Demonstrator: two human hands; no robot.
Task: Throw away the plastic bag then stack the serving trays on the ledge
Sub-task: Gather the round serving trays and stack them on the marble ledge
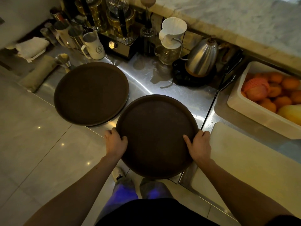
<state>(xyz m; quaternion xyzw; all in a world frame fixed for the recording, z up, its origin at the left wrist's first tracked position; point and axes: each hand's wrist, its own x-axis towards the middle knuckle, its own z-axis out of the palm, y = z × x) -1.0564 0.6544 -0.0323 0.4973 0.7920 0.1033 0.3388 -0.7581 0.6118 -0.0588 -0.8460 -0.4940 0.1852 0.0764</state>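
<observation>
Two round dark brown serving trays are in view. The near tray overhangs the front edge of the steel counter. My left hand grips its left rim and my right hand grips its right rim, thumbs on top. The other tray lies flat on the counter to the left and a little farther back. It may rest on another tray; I cannot tell. The marble ledge runs along the back at the upper right. No plastic bag is visible.
At the back of the counter stand metal pitchers, a siphon brewer, a pour-over dripper and a steel kettle. A white bin of oranges sits right, a white cutting board beside me. Tiled floor lies left.
</observation>
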